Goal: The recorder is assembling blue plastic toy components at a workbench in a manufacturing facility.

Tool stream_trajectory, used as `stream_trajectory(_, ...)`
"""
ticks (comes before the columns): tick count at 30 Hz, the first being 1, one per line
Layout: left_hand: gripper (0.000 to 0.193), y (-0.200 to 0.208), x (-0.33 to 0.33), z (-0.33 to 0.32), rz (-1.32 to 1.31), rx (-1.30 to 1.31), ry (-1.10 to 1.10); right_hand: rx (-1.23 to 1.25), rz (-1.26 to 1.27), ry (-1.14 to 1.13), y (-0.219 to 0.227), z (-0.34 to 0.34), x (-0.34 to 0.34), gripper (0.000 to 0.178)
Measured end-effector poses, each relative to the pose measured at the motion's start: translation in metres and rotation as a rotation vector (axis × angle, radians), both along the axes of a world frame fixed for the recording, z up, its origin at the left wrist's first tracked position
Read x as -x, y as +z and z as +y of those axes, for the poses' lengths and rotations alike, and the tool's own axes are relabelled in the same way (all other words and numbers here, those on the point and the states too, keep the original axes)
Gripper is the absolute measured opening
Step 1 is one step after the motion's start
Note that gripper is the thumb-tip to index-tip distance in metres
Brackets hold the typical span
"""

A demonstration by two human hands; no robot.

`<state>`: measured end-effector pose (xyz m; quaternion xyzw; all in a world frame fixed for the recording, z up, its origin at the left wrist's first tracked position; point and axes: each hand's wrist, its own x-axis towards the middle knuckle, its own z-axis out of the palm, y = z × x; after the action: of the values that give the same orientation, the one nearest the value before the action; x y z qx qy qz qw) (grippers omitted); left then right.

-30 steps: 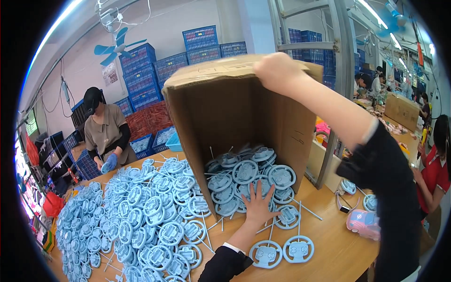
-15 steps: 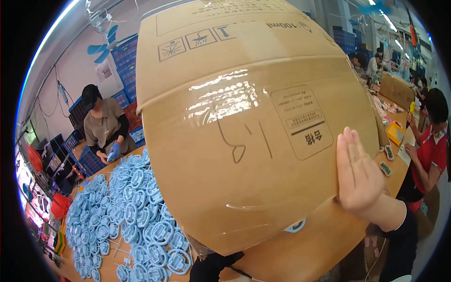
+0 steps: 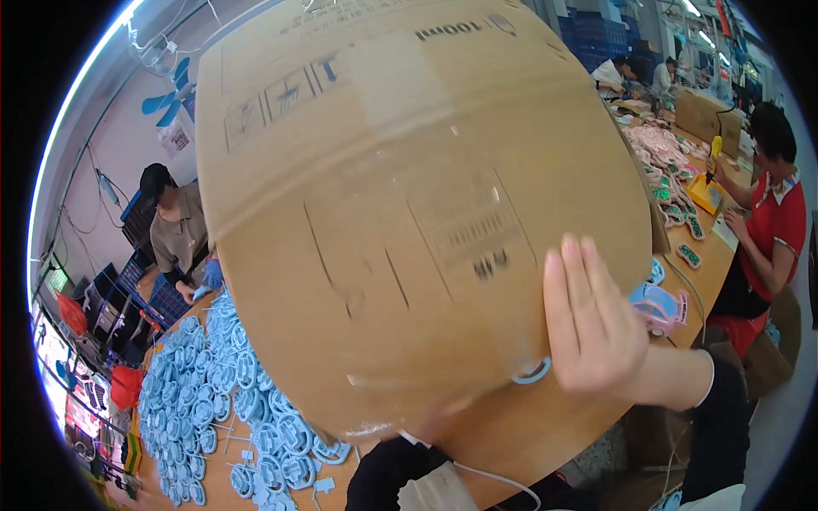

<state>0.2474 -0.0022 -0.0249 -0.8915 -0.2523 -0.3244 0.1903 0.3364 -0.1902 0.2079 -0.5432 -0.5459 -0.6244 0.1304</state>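
Observation:
A large brown cardboard box fills the middle of the view, tilted and slightly blurred over the table. My right hand lies flat against its right side, with straight fingers close together and pointing up. From the lower edge my left forearm, in a black sleeve, reaches under the box's lower edge. The box and blur hide the fingers of my left hand. A pale blue ring-shaped part shows beside the box's bottom edge, near my right hand.
Pale blue plastic parts are heaped on the wooden table at left. A blue-and-pink toy car and a cable lie at right. One co-worker stands at far left; another in red works at right beside a yellow tray.
The box and my right hand have shifted left in the picture. The toy car and more of the pink parts on the right have come into view. My right palm stays against the box.

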Motion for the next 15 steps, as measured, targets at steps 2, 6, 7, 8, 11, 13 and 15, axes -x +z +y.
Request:
stream_trajectory(2,0.058,0.004,-0.006,-0.005,-0.015,0.003,-0.019,-0.041,-0.093,-0.03,-0.025,-0.016,-0.001,0.021)
stream_trajectory(6,0.058,-0.005,-0.002,-0.022,-0.004,0.053,-0.012,0.074,0.02,-0.069,-0.013,-0.034,-0.014,0.021)
stream_trajectory(7,0.058,-0.002,-0.002,-0.022,-0.004,0.056,-0.015,0.105,0.047,-0.042,-0.005,-0.039,-0.012,0.022)
stream_trajectory(8,0.058,-0.001,-0.001,-0.023,-0.004,0.059,-0.017,0.137,0.075,-0.013,-0.001,-0.042,-0.01,0.022)
stream_trajectory(11,0.058,0.001,-0.001,-0.018,-0.014,0.072,-0.023,0.105,-0.034,-0.027,-0.035,-0.04,0.003,0.023)
stream_trajectory(13,0.058,0.001,0.004,-0.015,-0.019,0.084,-0.002,0.118,0.003,-0.036,-0.037,-0.038,0.0,0.021)
stream_trajectory(15,0.058,0.005,0.008,-0.012,-0.026,0.092,0.024,0.142,0.056,-0.019,-0.026,-0.049,0.003,0.021)
